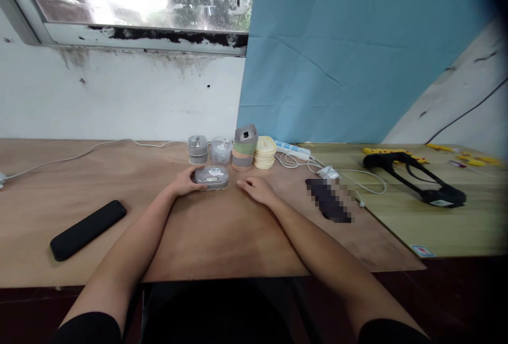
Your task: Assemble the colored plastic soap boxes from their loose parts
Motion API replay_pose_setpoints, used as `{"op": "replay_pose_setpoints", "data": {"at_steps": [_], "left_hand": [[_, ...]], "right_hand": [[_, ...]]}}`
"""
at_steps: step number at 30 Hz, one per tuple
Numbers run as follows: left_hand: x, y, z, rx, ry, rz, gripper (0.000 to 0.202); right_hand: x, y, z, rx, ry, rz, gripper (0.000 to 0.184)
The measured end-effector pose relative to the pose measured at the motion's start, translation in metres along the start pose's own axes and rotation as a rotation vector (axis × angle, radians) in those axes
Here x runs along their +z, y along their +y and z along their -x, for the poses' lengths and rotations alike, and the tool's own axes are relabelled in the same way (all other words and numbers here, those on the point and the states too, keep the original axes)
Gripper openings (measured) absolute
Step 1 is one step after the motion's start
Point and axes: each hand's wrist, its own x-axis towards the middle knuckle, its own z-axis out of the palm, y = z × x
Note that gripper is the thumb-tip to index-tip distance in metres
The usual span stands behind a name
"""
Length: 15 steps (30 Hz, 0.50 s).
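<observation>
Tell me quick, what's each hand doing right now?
Left hand: holding one end of the grey box.
Right hand: loosely open, nothing seen in it.

Gray box (211, 177) between hands (185, 182), brown table (234, 238)

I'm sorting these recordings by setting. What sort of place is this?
Probably a makeshift indoor workspace: a wooden tabletop set against a stained white wall, with a plugged-in-looking power strip lying near the tabletop's back edge.
</observation>
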Motion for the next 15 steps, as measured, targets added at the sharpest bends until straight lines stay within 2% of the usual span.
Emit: {"op": "replay_pose_setpoints", "data": {"at_steps": [3, 7, 12, 15], "left_hand": [[-0.024, -0.019, 0.001, -0.054, -0.013, 0.151, 0.097], [-0.055, -0.039, 0.009, -0.129, 0.092, 0.145, 0.098], [-0.087, -0.063, 0.020, -0.332, 0.367, -0.113, 0.094], [-0.093, -0.069, 0.020, -0.375, 0.400, -0.318, 0.095]], "right_hand": [[0.001, 0.000, 0.000, -0.011, 0.000, 0.009, 0.053], [0.001, 0.000, 0.000, -0.006, -0.011, 0.008, 0.048], [0.001, 0.001, 0.000, 0.013, -0.025, 0.002, 0.048], [0.002, 0.001, -0.001, 0.010, -0.027, 0.010, 0.046]]}}
